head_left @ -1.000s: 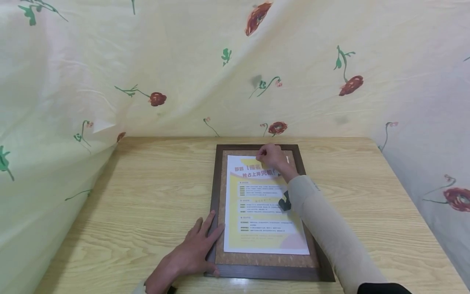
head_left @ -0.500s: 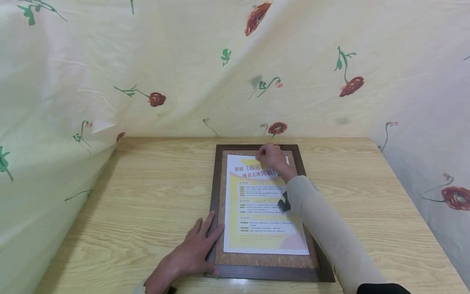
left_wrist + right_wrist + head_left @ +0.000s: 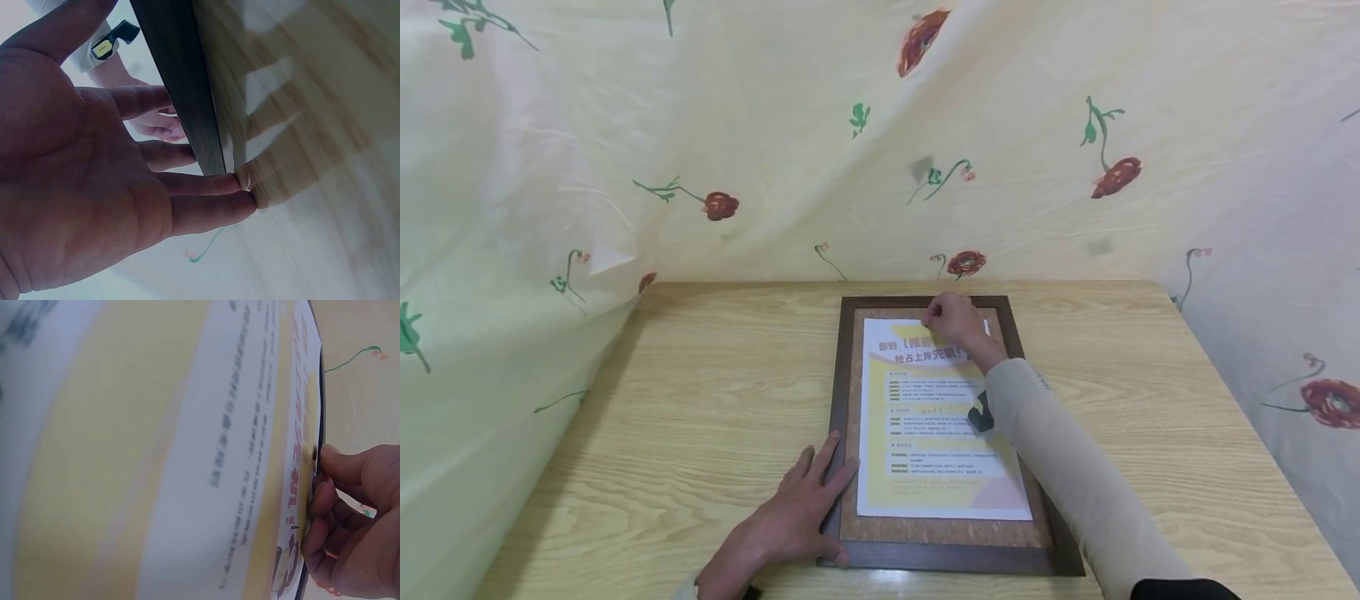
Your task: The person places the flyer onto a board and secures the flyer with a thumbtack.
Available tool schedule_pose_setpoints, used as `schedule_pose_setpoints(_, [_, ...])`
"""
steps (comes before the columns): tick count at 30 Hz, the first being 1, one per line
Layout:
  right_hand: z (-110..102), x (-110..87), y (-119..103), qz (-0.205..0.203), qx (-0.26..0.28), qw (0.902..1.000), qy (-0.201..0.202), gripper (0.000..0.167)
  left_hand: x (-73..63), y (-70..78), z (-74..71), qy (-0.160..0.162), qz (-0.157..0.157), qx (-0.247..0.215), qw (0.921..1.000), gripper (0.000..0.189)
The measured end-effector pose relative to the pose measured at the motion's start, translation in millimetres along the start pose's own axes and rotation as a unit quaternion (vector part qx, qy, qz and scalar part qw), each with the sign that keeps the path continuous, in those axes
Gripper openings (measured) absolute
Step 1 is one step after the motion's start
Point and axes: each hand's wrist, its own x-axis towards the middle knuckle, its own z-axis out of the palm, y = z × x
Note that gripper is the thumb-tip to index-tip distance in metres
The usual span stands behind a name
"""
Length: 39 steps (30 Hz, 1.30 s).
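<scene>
A printed sheet (image 3: 925,500) in yellow and white lies on a cork board (image 3: 940,530) with a dark wooden frame (image 3: 940,557). Over the sheet's top edge, my right hand (image 3: 957,321) has thumb and fingertips curled together. The right wrist view shows a small dark pushpin-like thing (image 3: 314,452) at the thumb tip, mostly hidden by the fingers. At the frame's lower left corner, my left hand (image 3: 797,510) rests spread, its fingers along the left side and its thumb on the bottom side. In the left wrist view, those fingers are straight and touch the frame's edge.
The board lies on a wood-grain table (image 3: 715,375). A pale flower-printed cloth (image 3: 775,125) hangs behind the table and along both sides. A small dark strap piece (image 3: 981,412) sits at my right sleeve, over the sheet.
</scene>
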Motion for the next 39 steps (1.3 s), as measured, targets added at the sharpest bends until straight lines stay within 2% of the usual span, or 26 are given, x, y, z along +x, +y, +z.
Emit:
schedule_pose_setpoints(5, [-3, 0.4, 0, -0.007, -0.001, 1.0, 0.004, 0.012, 0.5, 1.2, -0.6, -0.003, -0.003, -0.001, 1.0, 0.116])
schedule_pose_setpoints(14, [-14, -3.4, 4, 0.008, -0.008, 0.9999, 0.001, 0.016, -0.4, 1.5, -1.2, -0.006, -0.006, -0.006, 0.9999, 0.116])
schedule_pose_setpoints(23, [-25, -10.0, 16, 0.011, -0.016, 0.9998, 0.009, 0.018, 0.0, 2.6, -1.8, -0.007, -0.006, -0.008, 0.9999, 0.116])
schedule_pose_setpoints(30, [-39, -17.3, 29, -0.011, -0.017, 0.9997, 0.017, 0.02, -0.5, 3.6, -2.0, -0.011, -0.011, -0.014, 0.9998, 0.115])
schedule_pose_setpoints(39, [-59, -29.5, 45, -0.006, -0.025, 0.9992, 0.03, 0.023, -1.5, 4.5, -4.0, -0.007, 0.004, -0.017, 0.9998, 0.117])
